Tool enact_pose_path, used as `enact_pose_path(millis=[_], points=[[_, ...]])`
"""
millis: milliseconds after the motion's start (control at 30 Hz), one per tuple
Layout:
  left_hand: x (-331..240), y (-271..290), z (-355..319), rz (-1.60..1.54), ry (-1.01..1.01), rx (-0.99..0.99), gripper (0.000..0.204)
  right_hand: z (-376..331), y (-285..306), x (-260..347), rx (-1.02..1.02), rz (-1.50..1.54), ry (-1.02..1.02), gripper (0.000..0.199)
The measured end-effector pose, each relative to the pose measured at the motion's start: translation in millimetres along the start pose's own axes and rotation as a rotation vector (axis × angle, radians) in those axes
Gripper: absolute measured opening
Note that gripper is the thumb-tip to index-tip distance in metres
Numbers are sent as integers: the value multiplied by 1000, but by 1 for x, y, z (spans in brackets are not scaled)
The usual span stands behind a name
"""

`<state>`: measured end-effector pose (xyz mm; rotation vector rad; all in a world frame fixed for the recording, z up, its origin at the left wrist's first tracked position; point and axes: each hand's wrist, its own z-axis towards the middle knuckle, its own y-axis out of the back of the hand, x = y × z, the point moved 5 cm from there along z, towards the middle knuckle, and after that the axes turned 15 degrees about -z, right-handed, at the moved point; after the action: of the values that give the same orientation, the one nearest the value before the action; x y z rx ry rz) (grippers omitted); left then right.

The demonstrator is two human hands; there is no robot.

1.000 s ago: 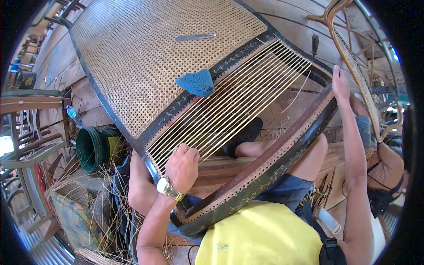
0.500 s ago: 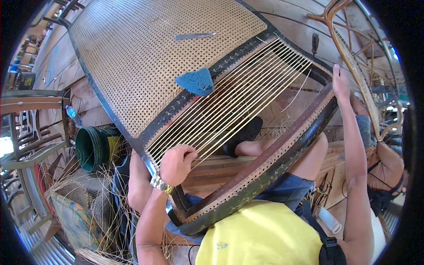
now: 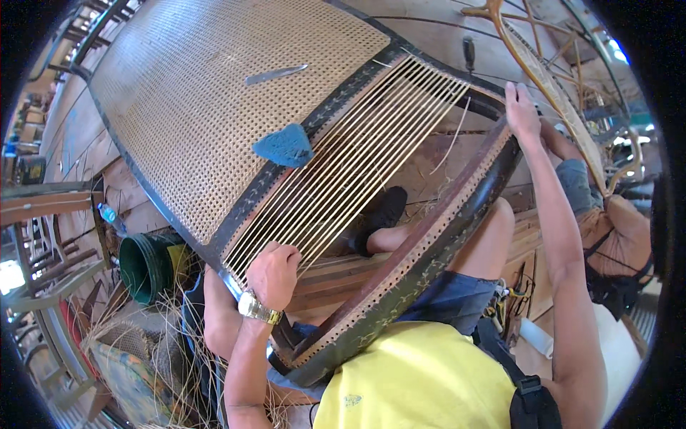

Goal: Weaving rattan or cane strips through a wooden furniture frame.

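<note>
Left hand is a closed fist at the near end of the cane strands, apparently pinching them; exact strand can't be made out. Gold wristwatch on that wrist. Right hand reaches up, fingers curled over the far edge of the dark frame. Frame lies tilted across the lap. Its upper half is finished woven cane, with a blue wedge and a metal blade lying on it. Green bucket down left.

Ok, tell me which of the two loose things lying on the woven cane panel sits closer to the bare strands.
The blue wedge-shaped piece, lying at the panel's dark border beside the strands. The slim metal tool lies farther up on the finished weave.
</note>
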<state>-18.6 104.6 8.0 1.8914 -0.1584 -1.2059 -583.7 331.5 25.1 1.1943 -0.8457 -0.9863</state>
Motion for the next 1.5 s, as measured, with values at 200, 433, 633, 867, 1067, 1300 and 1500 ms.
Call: enact_pose_path(millis=[200,433,633,867,1067,1300,1500], points=[[6,1,0,30,-1,11,10,-10,4,8,65,-12,-74,65],[-6,-6,5,59,18,73,11,-18,25,7,83,12,-131,62],[-40,-7,-4,-80,35,-3,18,-17,10,-5,15,174,-197,59],[-65,5,-47,-145,55,-169,21,-70,-126,-128,308,1262,-855,18],[-86,-16,-89,-172,47,-252,20,-133,-276,-105,729,1444,-565,25],[-83,-26,-110,-82,46,-469,20,-146,-252,-39,993,1773,30,39],[-107,-47,-88,-375,57,-391,17,-107,-219,-6,811,2098,1070,33]])
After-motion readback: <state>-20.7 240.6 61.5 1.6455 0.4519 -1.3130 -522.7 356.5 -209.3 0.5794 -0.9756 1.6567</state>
